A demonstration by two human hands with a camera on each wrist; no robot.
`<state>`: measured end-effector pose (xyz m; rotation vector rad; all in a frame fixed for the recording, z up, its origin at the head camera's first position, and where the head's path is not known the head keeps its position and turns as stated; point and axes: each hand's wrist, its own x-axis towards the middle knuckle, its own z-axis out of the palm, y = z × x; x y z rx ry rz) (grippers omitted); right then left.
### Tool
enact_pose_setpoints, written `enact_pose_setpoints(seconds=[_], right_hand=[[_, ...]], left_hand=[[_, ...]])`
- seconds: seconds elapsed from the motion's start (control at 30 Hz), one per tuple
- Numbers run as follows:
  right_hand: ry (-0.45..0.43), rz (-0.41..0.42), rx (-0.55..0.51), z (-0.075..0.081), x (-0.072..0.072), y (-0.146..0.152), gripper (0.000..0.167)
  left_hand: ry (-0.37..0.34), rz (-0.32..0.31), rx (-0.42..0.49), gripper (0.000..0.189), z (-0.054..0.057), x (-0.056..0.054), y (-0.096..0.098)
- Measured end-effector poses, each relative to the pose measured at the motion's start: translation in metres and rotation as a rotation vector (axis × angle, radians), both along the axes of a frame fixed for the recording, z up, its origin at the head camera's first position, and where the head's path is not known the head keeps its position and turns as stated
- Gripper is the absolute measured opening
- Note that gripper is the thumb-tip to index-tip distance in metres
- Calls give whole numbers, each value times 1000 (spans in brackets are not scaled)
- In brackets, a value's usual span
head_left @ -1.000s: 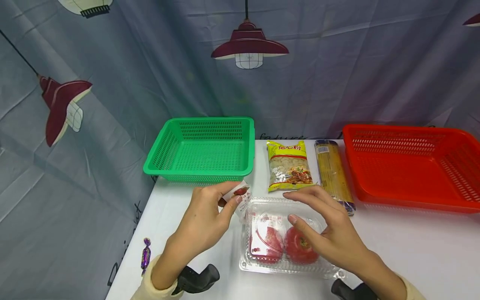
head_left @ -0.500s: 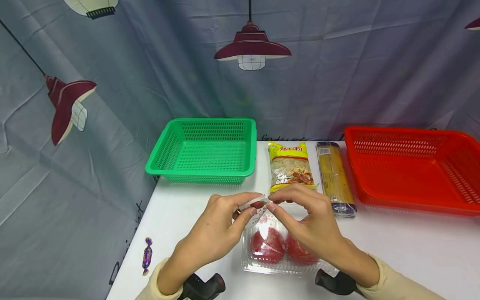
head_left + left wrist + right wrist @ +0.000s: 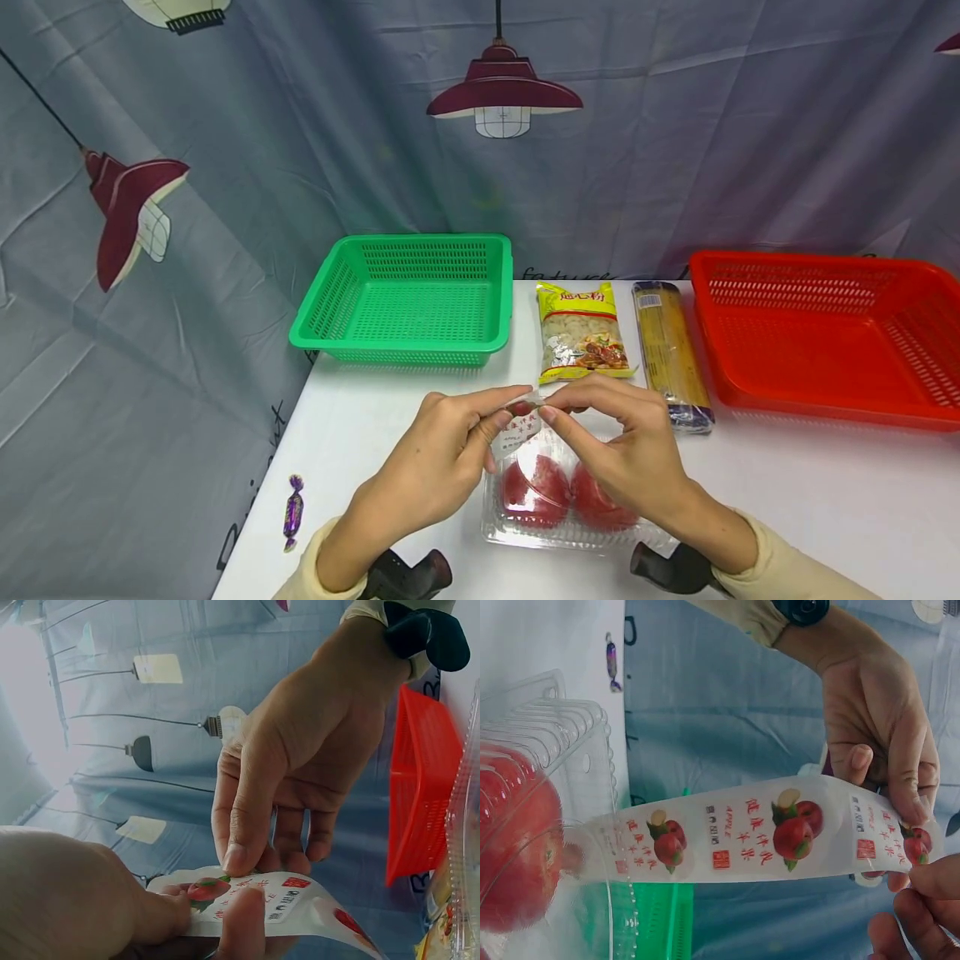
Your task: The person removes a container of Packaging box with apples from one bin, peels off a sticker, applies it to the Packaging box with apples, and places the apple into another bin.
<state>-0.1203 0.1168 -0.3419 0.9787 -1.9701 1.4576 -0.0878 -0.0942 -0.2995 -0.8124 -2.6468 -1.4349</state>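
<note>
My left hand (image 3: 431, 457) holds a white strip of apple stickers (image 3: 780, 832), thumb on top near its upper end. My right hand (image 3: 628, 433) pinches the same end of the strip with thumb and forefinger; the fingertips of both hands nearly meet there. Printed red apples and red lettering repeat along the strip, which hangs toward a clear plastic box (image 3: 540, 539) below. Inside that box lie two red apples, a left apple (image 3: 534, 493) and a right apple (image 3: 600, 500) partly hidden by my right hand. Whether a sticker is lifting cannot be seen.
Behind the box lie a yellow pasta bag (image 3: 581, 333) and a long spaghetti pack (image 3: 671, 354). A green basket (image 3: 420, 346) stands back left, a red basket (image 3: 825, 400) back right. One purple wrapped candy (image 3: 293, 512) lies near the table's left edge.
My right hand has come left from above the box and taken hold of the strip's end. My left hand has shifted slightly right and down with the strip, whose lettering now faces up more.
</note>
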Motion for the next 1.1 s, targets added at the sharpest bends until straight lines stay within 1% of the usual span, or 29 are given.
enact_pose_setpoints(seconds=[0.17,0.3,0.4,0.53,0.6,0.67,0.77,0.83,1.03,1.1], right_hand=[[23,13,-38,0,-1,-1,31],[39,26,-74,-1,0,-3,29],[36,34,-95,-2,1,-4,29],[28,49,-120,-4,2,-5,28],[31,65,-142,-5,2,-5,26],[31,89,-167,-6,3,-6,19],[31,131,-212,-6,4,-6,8],[28,153,-233,-7,5,-7,6],[35,195,-256,-5,6,-9,7],[53,211,-270,-5,5,-11,5]], left_hand=[[-32,-7,-4,31,-1,0,-1],[-63,-22,22,33,-2,0,-2],[-87,-27,37,35,-2,-1,-3],[-109,-27,34,37,-3,0,-5],[-120,-31,34,37,-3,0,-5],[-124,-39,40,38,-3,0,-6],[-135,-69,63,38,-3,-1,-7],[-157,-98,85,38,-3,-2,-7],[-300,-197,183,37,0,-5,-10],[-329,-205,204,37,0,-6,-11]])
